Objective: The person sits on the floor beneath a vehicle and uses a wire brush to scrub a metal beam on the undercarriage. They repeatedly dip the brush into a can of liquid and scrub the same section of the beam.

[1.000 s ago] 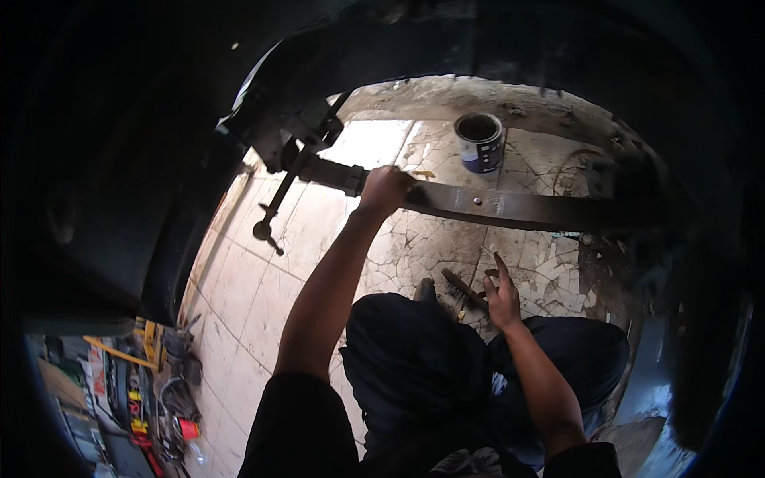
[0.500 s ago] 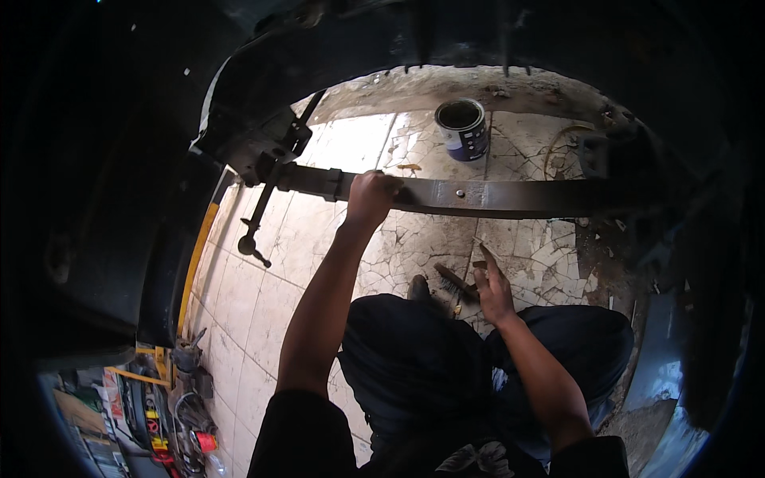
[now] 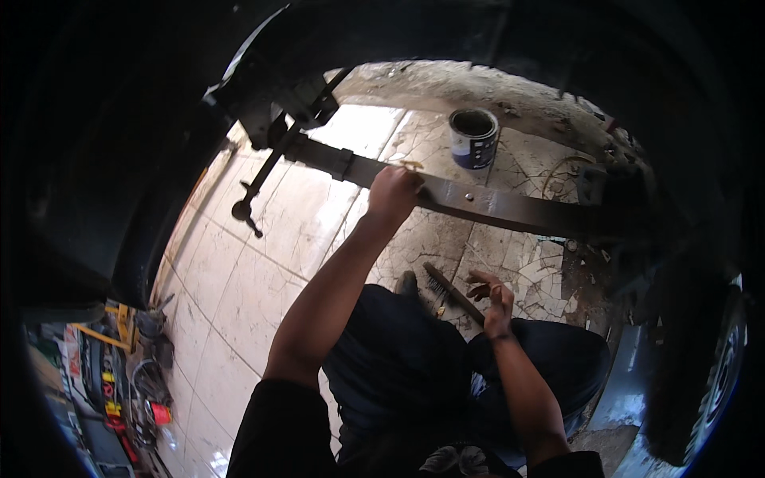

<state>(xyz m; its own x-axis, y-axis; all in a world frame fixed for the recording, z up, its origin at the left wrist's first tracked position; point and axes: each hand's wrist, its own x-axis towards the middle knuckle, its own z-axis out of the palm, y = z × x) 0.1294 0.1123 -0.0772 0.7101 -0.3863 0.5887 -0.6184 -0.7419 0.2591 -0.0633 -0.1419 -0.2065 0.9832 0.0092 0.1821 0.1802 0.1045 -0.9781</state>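
Observation:
A long, dark, slightly curved leaf spring (image 3: 510, 204) runs across the upper middle, with a bolt head on its upper face. My left hand (image 3: 395, 193) is closed over it, left of the bolt; the fingertips are hidden. Below the spring, my right hand (image 3: 496, 301) is open with its fingers apart, holding nothing that I can see. Just beside it a wire brush (image 3: 456, 295) lies slanted, bristles toward my shoe (image 3: 406, 284); the hand's edge partly overlaps the handle's near end, and I cannot tell whether they touch.
Beyond the spring, an open paint can (image 3: 474, 139) stands on cracked floor tiles (image 3: 263, 263). A rod with a ball joint (image 3: 241, 210) hangs at left. Dark vehicle bodywork (image 3: 446, 36) arches overhead. Tools and parts (image 3: 119, 390) lie at lower left; a wheel (image 3: 723, 362) shows at right.
The view has shifted and tilted, so the spring now slopes down to the right. My right hand's fingers have bent and swung leftward, over the brush. My left hand still grips the spring.

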